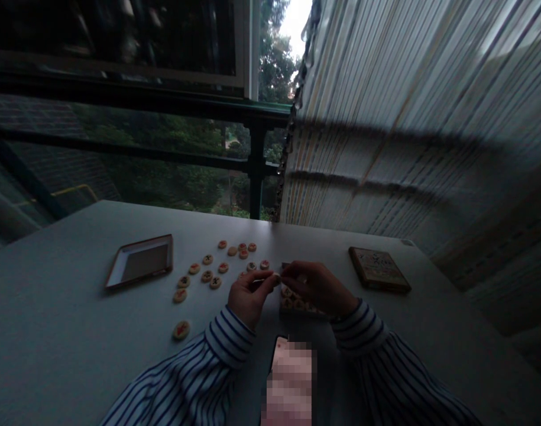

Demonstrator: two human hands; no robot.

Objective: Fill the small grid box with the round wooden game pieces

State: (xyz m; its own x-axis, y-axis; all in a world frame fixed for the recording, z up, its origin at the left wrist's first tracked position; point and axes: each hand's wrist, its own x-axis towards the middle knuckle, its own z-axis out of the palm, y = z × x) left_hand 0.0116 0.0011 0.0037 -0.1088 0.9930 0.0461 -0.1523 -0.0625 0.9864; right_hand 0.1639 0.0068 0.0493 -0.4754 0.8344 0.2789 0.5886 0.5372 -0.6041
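A small round Chinese chess piece point(277, 277) is pinched between the fingertips of my left hand point(248, 296). My right hand point(321, 287) meets it from the other side, its fingers closed at the piece's edge. Beneath my right hand stands a box point(292, 312) with several chess pieces point(299, 305) laid in rows, partly covered by that hand. To the left, loose pieces point(207, 276) with red or dark characters lie scattered on the white table point(75, 331). One red-marked piece point(181, 330) sits apart, nearer me.
At the left lies a shallow, open tray or lid point(168, 254) with a pale inside. A flat case with characters on top point(380, 269) rests at the right. A phone point(281, 355), partly pixelated, is near my body. Behind the table are a railing point(256, 160) and a striped curtain point(350, 154).
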